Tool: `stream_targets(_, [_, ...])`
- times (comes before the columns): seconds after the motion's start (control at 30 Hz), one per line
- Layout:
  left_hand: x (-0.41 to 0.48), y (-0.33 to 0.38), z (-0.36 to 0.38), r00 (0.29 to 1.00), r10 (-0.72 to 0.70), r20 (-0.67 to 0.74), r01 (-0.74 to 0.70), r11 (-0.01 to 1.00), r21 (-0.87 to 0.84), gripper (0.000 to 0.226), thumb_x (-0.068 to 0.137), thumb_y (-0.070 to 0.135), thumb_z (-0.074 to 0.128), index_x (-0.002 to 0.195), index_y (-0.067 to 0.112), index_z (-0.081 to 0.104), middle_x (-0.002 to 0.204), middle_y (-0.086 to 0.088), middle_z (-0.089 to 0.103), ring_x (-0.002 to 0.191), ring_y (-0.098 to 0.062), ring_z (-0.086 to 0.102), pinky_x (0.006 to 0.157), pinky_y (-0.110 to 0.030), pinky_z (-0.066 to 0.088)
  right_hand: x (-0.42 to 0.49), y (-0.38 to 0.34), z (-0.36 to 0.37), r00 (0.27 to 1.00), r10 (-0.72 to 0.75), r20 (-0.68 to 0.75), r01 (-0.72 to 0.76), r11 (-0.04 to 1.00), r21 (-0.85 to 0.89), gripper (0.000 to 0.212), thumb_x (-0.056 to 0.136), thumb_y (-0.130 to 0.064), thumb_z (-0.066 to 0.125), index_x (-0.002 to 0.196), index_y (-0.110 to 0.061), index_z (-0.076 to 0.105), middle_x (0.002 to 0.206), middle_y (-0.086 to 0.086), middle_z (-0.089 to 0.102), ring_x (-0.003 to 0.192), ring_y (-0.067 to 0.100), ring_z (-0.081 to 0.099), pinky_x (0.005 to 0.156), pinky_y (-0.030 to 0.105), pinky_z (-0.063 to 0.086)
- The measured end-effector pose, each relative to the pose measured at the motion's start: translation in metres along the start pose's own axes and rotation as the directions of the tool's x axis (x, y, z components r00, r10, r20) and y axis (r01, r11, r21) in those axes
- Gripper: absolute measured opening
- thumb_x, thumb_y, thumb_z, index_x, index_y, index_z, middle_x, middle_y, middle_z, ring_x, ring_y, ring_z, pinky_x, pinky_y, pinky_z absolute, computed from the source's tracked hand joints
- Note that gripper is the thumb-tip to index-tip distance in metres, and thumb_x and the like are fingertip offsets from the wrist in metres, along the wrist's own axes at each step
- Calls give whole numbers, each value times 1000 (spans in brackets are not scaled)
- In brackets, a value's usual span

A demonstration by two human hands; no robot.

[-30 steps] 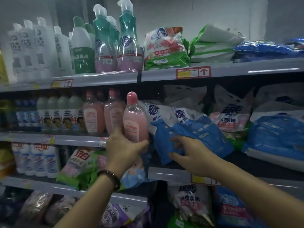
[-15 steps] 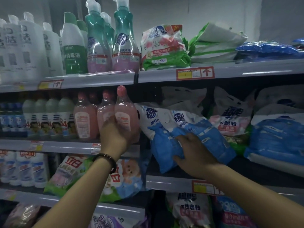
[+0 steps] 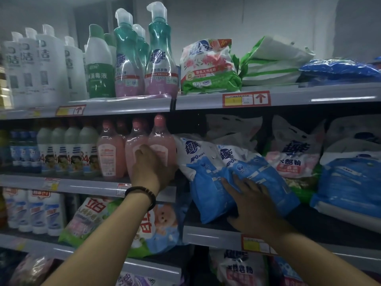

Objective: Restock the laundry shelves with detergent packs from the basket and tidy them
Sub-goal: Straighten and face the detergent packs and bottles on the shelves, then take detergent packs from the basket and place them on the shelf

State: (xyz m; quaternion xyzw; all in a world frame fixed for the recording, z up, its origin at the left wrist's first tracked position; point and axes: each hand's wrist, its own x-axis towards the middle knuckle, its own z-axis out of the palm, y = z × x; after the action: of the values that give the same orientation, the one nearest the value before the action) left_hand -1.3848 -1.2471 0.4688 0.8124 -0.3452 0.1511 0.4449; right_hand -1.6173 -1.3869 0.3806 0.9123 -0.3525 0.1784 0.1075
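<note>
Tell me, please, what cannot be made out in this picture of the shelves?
- Basket: nowhere in the head view.
- Pink bottle label: covered by the left hand.
- Lower blue detergent pack: partly under the right hand.
- Price tag print: too small.
- Far-left bottles: blurred.

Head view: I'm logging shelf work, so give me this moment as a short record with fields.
left hand: wrapped around the rightmost pink bottle, middle shelf
right hand: flat on a blue pack, fingers spread
blue pack: leaning back, beside a second one
pink bottle: upright, in line with the other pink bottles
top shelf: green bottles and a flowered pack
basket: not in view
</note>
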Motion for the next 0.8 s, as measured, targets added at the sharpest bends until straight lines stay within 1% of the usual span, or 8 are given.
stream_targets(0.17, [0, 0, 3, 999, -25, 21, 24, 998, 54, 105, 72, 52, 87, 146, -1, 33, 145, -21, 39, 124, -42, 56, 102, -47, 50, 0, 1, -1, 1000, -9, 15, 8, 999, 32, 119, 77, -65, 64, 163, -45, -16, 176, -2, -11, 160, 30, 2, 128, 52, 5])
stream_targets(0.37, [-3, 1, 14, 999, 10, -53, -5, 994, 105, 99, 76, 45, 87, 142, 2, 27, 138, -22, 44, 119, -41, 56, 95, -47, 50, -1, 4, -3, 1000, -21, 10, 20, 996, 86, 116, 77, -61, 65, 163, -47, -11, 176, -2, -7, 160, 30, 4, 128, 51, 5])
stream_targets(0.47, [-5, 0, 18, 998, 5, -59, 6, 983, 185, 100, 80, 49, 82, 144, -4, 27, 138, -25, 45, 118, -41, 53, 98, -49, 48, -2, 4, -4, 999, -32, 2, 32, 999, 35, 111, 82, -51, 64, 165, -41, -9, 176, 2, -4, 159, 31, 8, 126, 53, 8])
stream_targets(0.57, [-25, 8, 17, 990, -11, -144, 49, 963, 266, 96, 78, 51, 78, 144, 3, 28, 139, -28, 42, 119, -47, 48, 99, -56, 44, -3, -2, -4, 999, -23, -27, 22, 999, -29, 104, 88, -47, 60, 167, -27, -5, 175, 8, 3, 156, 33, 15, 124, 55, 14])
stream_targets(0.6, [-38, 11, 20, 981, 53, -185, 0, 961, 277, 92, 78, 49, 78, 144, 4, 31, 139, -29, 41, 120, -47, 46, 99, -57, 42, -3, -4, -3, 999, -14, -50, 12, 999, -34, 101, 90, -47, 58, 167, -25, -2, 175, 9, 7, 155, 34, 18, 123, 56, 17])
stream_targets(0.7, [-82, 21, 43, 900, 390, -195, -346, 911, 223, 68, 84, 36, 74, 137, 4, 44, 135, -24, 45, 114, -44, 46, 94, -55, 43, -1, -7, 2, 993, 26, -112, -32, 998, -50, 90, 88, -42, 60, 166, -19, 20, 167, 13, 33, 145, 37, 40, 113, 59, 32])
stream_targets(0.77, [-104, 30, 67, 829, 540, -145, -533, 842, 86, 55, 87, 19, 71, 134, 5, 47, 132, -18, 47, 115, -38, 49, 97, -51, 47, 4, -5, 9, 983, 59, -176, -71, 996, -59, 79, 85, -40, 65, 157, -16, 42, 149, 13, 58, 126, 38, 59, 101, 58, 44])
stream_targets(0.8, [-110, 35, 80, 807, 579, -119, -583, 813, 5, 53, 88, 11, 69, 135, 5, 48, 134, -16, 49, 120, -36, 49, 102, -50, 48, 8, -4, 11, 977, 79, -197, -95, 993, -73, 74, 83, -40, 67, 151, -15, 49, 136, 12, 67, 116, 37, 64, 95, 56, 47])
